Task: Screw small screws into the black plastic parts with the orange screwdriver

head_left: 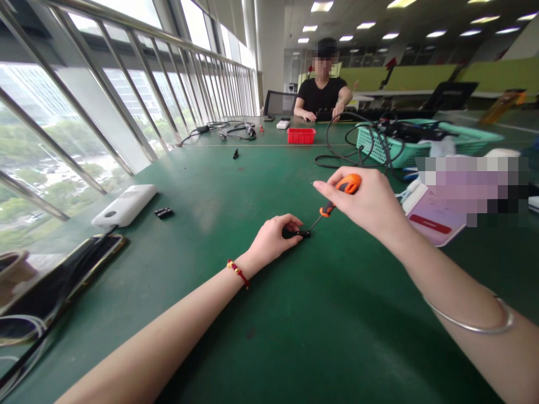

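My right hand [370,199] is closed round the orange and black handle of a screwdriver [350,184], which slants down to the left. Its thin metal shaft ends at the right end of a small black part [304,233]. Thumb and fingers of my left hand [278,235] pinch that black part low over the green table [252,314]. Much of the part is hidden by the fingers, so its exact kind cannot be made out. Whether the tip sits in a screw is too small to tell.
A white power bank [126,205], a small black piece [164,212] and a phone [84,275] with cables lie left. Further back are a red bin [301,136], a teal basket [381,150] of cables, and a seated person [322,92]. A purple box [438,219] stands right.
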A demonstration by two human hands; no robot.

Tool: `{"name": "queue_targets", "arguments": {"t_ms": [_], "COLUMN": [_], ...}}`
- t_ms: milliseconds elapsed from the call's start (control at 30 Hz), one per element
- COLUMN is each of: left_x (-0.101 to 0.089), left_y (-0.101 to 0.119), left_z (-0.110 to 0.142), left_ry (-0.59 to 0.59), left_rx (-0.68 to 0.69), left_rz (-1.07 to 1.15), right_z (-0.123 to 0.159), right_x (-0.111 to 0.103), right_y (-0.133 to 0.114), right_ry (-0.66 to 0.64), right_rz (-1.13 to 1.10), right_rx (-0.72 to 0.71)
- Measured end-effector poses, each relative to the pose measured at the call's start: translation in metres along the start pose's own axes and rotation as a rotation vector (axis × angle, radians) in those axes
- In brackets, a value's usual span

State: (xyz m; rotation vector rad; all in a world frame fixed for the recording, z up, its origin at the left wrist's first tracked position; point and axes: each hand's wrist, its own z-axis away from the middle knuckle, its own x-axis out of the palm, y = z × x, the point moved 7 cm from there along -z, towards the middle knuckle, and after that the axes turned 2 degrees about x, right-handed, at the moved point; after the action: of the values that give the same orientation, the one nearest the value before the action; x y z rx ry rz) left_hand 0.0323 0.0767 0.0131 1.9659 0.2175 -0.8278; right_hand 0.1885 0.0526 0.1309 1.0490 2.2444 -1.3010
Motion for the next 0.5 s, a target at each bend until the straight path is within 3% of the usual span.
{"name": "queue_targets", "arguments": {"t_ms": [233,400,500], "left_x": [-0.0005,-0.0002,0.0005], "left_y": [0.0022,0.0005,-0.0008], "left_z": [0.0,0.0,-0.0001], "left_ry": [0.002,-0.001,-0.006], "left_rx": [-0.003,-0.009,-0.014], "left_rz": [-0.005,0.001,0.002], "right_z": [-0.002,0.0009,0.0022], "right_x": [0.008,0.0019,0.0024], "right_y": [0.0021,0.0006,0.0003], "right_ry": [-0.118,-0.049,-0.082], "right_rz": [-0.253,-0.047,-0.01], "right_rx": [-0.035,0.015,0.06]}}
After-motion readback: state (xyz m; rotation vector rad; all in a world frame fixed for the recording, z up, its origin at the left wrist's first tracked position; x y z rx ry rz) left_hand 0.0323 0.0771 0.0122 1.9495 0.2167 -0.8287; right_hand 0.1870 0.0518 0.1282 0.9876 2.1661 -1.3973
